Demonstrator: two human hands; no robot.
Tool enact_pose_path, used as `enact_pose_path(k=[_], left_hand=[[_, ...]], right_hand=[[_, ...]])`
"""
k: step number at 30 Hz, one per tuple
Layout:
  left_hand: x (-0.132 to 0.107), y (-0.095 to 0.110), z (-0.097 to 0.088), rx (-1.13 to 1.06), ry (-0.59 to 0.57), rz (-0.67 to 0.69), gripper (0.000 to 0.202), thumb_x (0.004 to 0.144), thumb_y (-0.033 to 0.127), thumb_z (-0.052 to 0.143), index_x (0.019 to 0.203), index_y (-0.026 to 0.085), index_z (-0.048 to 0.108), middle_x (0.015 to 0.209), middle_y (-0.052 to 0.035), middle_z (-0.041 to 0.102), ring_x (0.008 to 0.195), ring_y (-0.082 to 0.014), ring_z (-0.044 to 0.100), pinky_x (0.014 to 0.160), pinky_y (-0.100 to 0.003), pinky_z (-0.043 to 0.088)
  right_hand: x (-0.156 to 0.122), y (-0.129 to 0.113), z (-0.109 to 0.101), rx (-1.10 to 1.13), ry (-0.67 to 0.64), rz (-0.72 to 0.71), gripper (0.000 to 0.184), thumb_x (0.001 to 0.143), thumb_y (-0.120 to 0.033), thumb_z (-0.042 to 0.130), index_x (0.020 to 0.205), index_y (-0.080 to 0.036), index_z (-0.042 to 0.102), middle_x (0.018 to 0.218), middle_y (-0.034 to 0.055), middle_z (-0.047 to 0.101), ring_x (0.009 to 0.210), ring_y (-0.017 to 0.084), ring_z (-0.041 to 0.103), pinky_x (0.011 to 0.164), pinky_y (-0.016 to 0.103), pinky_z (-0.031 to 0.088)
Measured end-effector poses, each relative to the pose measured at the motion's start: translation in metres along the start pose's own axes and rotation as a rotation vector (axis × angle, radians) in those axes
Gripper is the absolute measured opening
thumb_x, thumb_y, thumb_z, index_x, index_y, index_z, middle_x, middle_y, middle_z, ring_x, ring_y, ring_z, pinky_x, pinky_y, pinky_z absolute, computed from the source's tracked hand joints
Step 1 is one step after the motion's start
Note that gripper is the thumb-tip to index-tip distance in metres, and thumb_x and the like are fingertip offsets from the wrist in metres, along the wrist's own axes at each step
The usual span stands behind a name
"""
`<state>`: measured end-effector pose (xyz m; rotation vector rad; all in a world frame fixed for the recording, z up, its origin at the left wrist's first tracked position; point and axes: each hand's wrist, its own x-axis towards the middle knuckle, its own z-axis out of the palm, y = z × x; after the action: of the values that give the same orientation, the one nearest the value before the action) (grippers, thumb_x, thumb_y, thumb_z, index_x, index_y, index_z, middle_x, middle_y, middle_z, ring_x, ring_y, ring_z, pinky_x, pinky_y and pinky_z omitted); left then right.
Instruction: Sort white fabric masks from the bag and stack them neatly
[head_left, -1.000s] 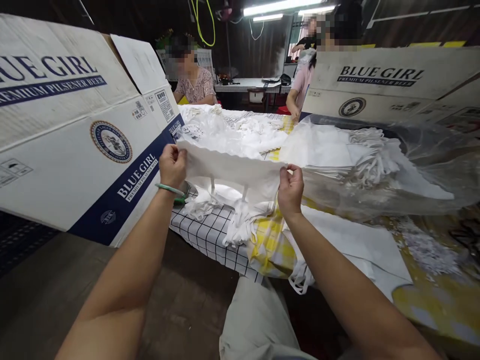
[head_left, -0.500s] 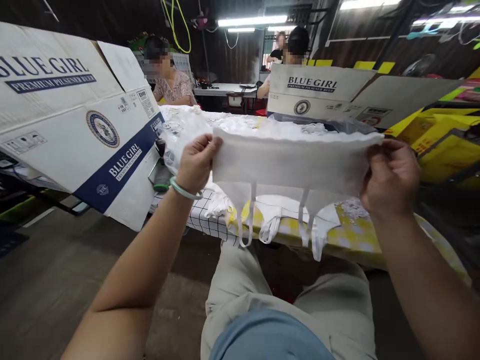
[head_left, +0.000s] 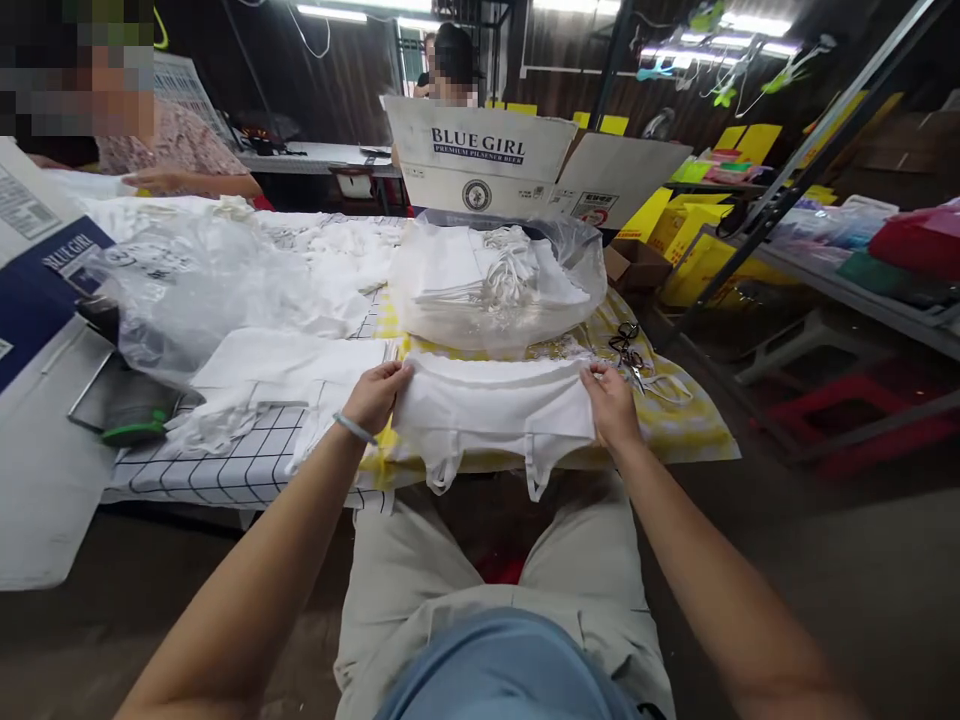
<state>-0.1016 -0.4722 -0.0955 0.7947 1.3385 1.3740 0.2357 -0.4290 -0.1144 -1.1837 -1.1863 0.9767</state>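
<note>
A white strappy camisole top point(head_left: 495, 405) is stretched between my two hands, low over the near edge of the table. My left hand point(head_left: 381, 392) pinches its upper left corner, and my right hand point(head_left: 611, 402) pinches the upper right one. Its thin straps dangle toward my lap. Just beyond it, a clear plastic bag point(head_left: 480, 325) holds a stack of folded white garments point(head_left: 457, 270) with bunched straps. More white garments point(head_left: 292, 360) lie flat to the left of my left hand.
Black-handled scissors point(head_left: 628, 350) lie right of my right hand on the yellow checked cloth point(head_left: 690, 425). Cardboard boxes point(head_left: 480, 150) stand behind the table and at far left point(head_left: 45, 480). A co-worker point(head_left: 180, 150) sits at back left. A metal shelf point(head_left: 862, 280) is at right.
The camisole top has come down from in front of me to the table, still held at both corners. My view has turned right, bringing the scissors and shelf into sight.
</note>
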Motion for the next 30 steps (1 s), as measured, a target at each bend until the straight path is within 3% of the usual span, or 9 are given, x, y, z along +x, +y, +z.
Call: enact_pose_path(k=[4, 7, 11, 22, 26, 28, 30], left_hand=[[0.056, -0.013, 0.014, 0.181, 0.122, -0.094, 0.023, 0.053, 0.029, 0.075, 0.063, 0.015, 0.059, 0.050, 0.0034, 0.051, 0.047, -0.0091, 0.045, 0.047, -0.022, 0.036], [0.077, -0.029, 0.015, 0.243, 0.145, -0.154, 0.023, 0.050, 0.025, 0.076, 0.063, 0.015, 0.060, 0.046, 0.0052, 0.047, 0.042, -0.0082, 0.039, 0.044, -0.022, 0.031], [0.085, -0.039, 0.008, 0.332, 0.161, -0.117, 0.026, 0.045, 0.020, 0.076, 0.067, 0.016, 0.062, 0.050, 0.0054, 0.051, 0.046, -0.0086, 0.044, 0.047, -0.022, 0.034], [0.094, -0.048, 0.000, 0.458, 0.199, -0.013, 0.026, 0.051, 0.020, 0.072, 0.075, 0.016, 0.063, 0.056, 0.0034, 0.055, 0.051, -0.0114, 0.049, 0.053, -0.025, 0.041], [0.091, -0.048, 0.002, 0.744, 0.229, 0.114, 0.031, 0.062, 0.023, 0.066, 0.092, 0.015, 0.065, 0.075, -0.0033, 0.065, 0.066, -0.0165, 0.059, 0.067, -0.029, 0.049], [0.083, -0.045, 0.010, 0.951, 0.219, 0.289, 0.037, 0.071, 0.022, 0.060, 0.107, 0.014, 0.063, 0.101, -0.0108, 0.067, 0.088, -0.0218, 0.063, 0.084, -0.035, 0.049], [0.074, -0.043, 0.020, 1.146, 0.109, 0.482, 0.044, 0.080, 0.023, 0.052, 0.122, 0.013, 0.057, 0.128, -0.0151, 0.057, 0.117, -0.0262, 0.054, 0.102, -0.041, 0.039]], right_hand=[[0.050, 0.035, 0.022, -0.303, 0.059, -0.005, 0.029, 0.073, -0.047, 0.058, 0.088, -0.022, 0.052, 0.067, 0.0008, 0.061, 0.064, 0.019, 0.057, 0.061, 0.031, 0.046], [0.064, 0.057, 0.028, -0.428, 0.028, 0.030, 0.027, 0.068, -0.037, 0.061, 0.089, -0.022, 0.053, 0.068, 0.0000, 0.061, 0.065, 0.019, 0.056, 0.065, 0.032, 0.045], [0.064, 0.067, 0.022, -0.533, -0.017, -0.025, 0.033, 0.068, -0.025, 0.058, 0.100, -0.021, 0.055, 0.071, 0.0001, 0.063, 0.068, 0.019, 0.057, 0.071, 0.032, 0.044], [0.065, 0.058, 0.025, -0.716, -0.027, -0.096, 0.034, 0.076, -0.013, 0.049, 0.109, -0.016, 0.057, 0.088, 0.0077, 0.067, 0.081, 0.020, 0.060, 0.080, 0.033, 0.045], [0.059, 0.054, 0.028, -0.871, -0.040, -0.167, 0.042, 0.081, -0.009, 0.041, 0.121, -0.014, 0.054, 0.107, 0.0129, 0.064, 0.098, 0.022, 0.059, 0.089, 0.037, 0.044], [0.055, 0.051, 0.031, -0.978, -0.060, -0.268, 0.046, 0.085, -0.011, 0.038, 0.129, -0.012, 0.049, 0.125, 0.0163, 0.057, 0.114, 0.025, 0.053, 0.099, 0.040, 0.039], [0.051, 0.049, 0.035, -1.080, -0.103, -0.356, 0.047, 0.092, -0.019, 0.035, 0.137, -0.010, 0.044, 0.140, 0.0167, 0.046, 0.129, 0.027, 0.041, 0.108, 0.044, 0.030]])
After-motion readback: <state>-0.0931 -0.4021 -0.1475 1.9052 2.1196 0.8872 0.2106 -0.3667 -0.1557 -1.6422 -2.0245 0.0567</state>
